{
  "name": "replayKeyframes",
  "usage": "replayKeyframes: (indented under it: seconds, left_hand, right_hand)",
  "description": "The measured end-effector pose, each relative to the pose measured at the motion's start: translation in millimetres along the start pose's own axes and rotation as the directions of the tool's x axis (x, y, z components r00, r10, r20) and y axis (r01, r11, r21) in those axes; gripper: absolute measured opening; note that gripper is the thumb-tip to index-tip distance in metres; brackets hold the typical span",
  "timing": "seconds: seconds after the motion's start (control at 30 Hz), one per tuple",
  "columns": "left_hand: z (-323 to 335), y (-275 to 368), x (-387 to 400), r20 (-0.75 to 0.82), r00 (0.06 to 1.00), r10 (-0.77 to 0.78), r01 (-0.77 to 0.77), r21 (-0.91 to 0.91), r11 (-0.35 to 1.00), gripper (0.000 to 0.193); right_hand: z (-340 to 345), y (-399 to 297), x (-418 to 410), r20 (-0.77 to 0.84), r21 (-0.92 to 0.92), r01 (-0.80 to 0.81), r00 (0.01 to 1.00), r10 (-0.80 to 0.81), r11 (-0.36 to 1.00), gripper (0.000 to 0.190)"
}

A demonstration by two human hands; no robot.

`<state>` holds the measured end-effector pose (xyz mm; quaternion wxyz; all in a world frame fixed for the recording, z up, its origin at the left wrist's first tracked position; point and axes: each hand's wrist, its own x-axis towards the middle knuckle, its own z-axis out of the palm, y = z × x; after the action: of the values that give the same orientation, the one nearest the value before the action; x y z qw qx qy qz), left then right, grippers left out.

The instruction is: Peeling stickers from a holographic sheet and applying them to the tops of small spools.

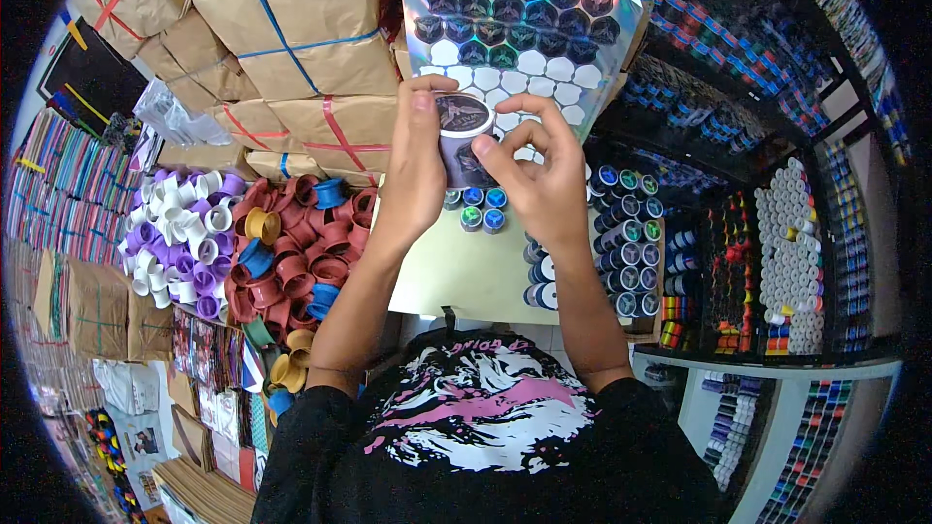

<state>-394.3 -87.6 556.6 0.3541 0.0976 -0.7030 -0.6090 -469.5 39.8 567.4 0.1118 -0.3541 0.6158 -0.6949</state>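
My left hand grips a pale cylindrical spool from the left, its fingers partly hidden behind it. A dark round label with a winged emblem and writing covers the spool's top. On the side facing me is a dark sticker. The thumb of my right hand touches the spool beside this sticker, while its other fingers are bent and apart. Beyond my hands, a shiny holographic sticker sheet leans upright, with rows of dark emblem stickers above and white bare spots below.
Several small spools stand on the pale yellow tabletop, and more labelled spools are at the right. Loose plastic rings pile up at the left. Paper-wrapped parcels are stacked behind. Shelves of spools line the right side.
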Motion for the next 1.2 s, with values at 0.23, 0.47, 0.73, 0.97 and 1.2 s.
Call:
replayKeyframes:
  seconds: [0.23, 0.47, 0.73, 0.97, 1.2]
  left_hand:
    - [-2, 2, 0, 0.012, 0.998, -0.057, 0.058, -0.111, 0.992, 0.055]
    - [-4, 6, 1, -0.04, 0.989, -0.145, 0.131, -0.245, 0.961, 0.057]
    - [-7, -5, 4, -0.065, 0.978, -0.2, 0.175, -0.283, 0.943, 0.06]
    - [-5, -1, 0, 0.138, 0.911, -0.39, 0.401, -0.52, 0.754, 0.055]
    - [1, -3, -18, 0.184, 0.949, -0.256, 0.316, -0.556, 0.769, 0.06]
  right_hand:
    - [0, 6, -1, 0.078, 0.128, 0.05, 0.995, -0.06, 0.99, 0.04]
    - [2, 10, -3, 0.156, 0.19, 0.018, 0.987, -0.048, 0.982, 0.051]
    - [3, 11, -7, 0.18, 0.158, 0.034, 0.982, -0.062, 0.987, 0.063]
    - [1, 14, -1, 0.153, 0.172, 0.186, 0.965, -0.213, 0.967, 0.067]
    - [11, 17, 4, 0.253, 0.34, 0.128, 0.942, -0.222, 0.932, 0.05]
